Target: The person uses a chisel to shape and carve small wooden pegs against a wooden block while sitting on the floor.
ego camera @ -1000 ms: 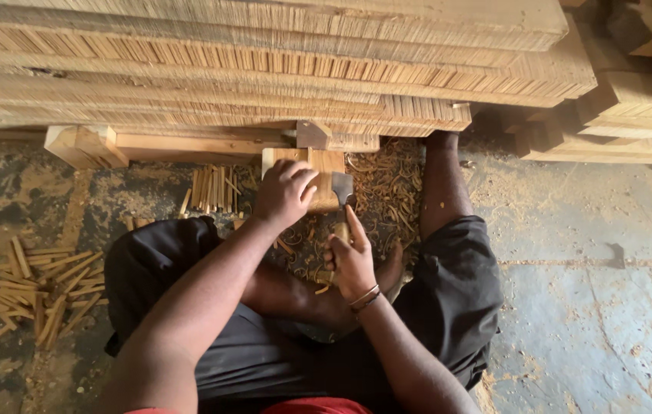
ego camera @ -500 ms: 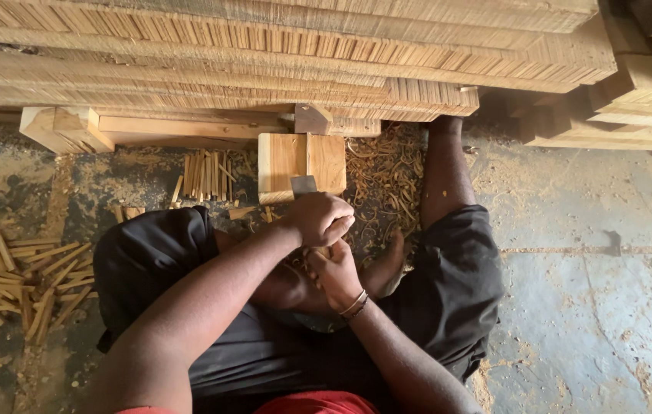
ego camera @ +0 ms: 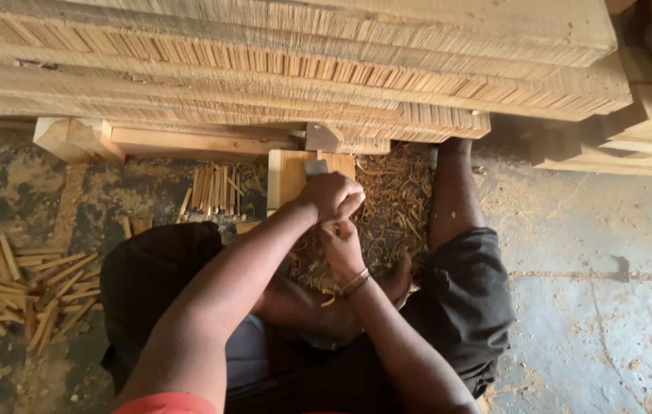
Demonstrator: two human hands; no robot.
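Since half a second ago our left hand (ego camera: 332,195) has stayed fisted over the tool while the view has drifted slightly, so the wooden block (ego camera: 295,180) now sits a little further left of centre; a second ago that hand was reaching further up, over the block itself.

Nearest us, our right hand (ego camera: 343,249), with a bracelet (ego camera: 354,284) at the wrist, is closed around something thin just below the left fist; we cannot tell its shape, as the fingers hide it. We judge it a slim stick of wood, light and stiff but easy to snap or split, best pinched low and close to the working end.

Our left hand is clenched on a tool whose grey metal head (ego camera: 315,165) shows just above the knuckles, over the block's near edge. It looks hard and weighty for its size; a full fist round the hidden handle suits it.

That block is pale, flat and rectangular, lying on the floor (ego camera: 594,253) between our legs, ringed by curled shavings (ego camera: 391,199). Beside it stands a small bundle of cut sticks (ego camera: 215,188), and more sticks (ego camera: 27,284) lie scattered at far left. Beyond, stacked planks (ego camera: 303,69) rest on a timber beam (ego camera: 188,142).
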